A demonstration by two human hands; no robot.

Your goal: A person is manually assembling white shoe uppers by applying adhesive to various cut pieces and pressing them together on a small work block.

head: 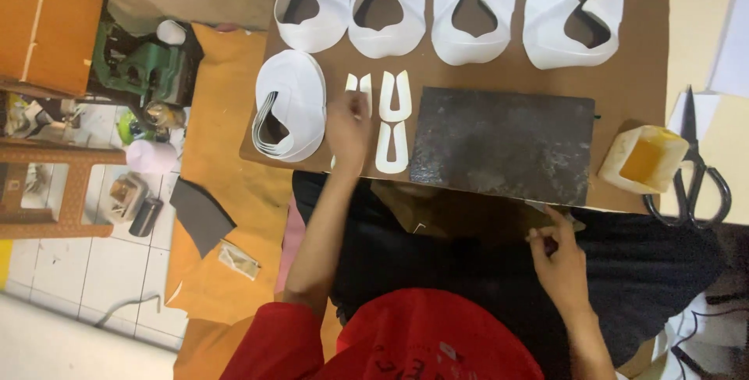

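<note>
The left hand (pixel 348 124) rests flat on a white forked cut-out (pixel 360 83), just beside a second one (pixel 394 121) on the brown board (pixel 624 76). The right hand (pixel 559 259) pinches a small tool (too blurred to identify) below the dark slab (pixel 503 144). Black scissors (pixel 697 169) lie beside a yellow-filled tub (pixel 644 158).
</note>
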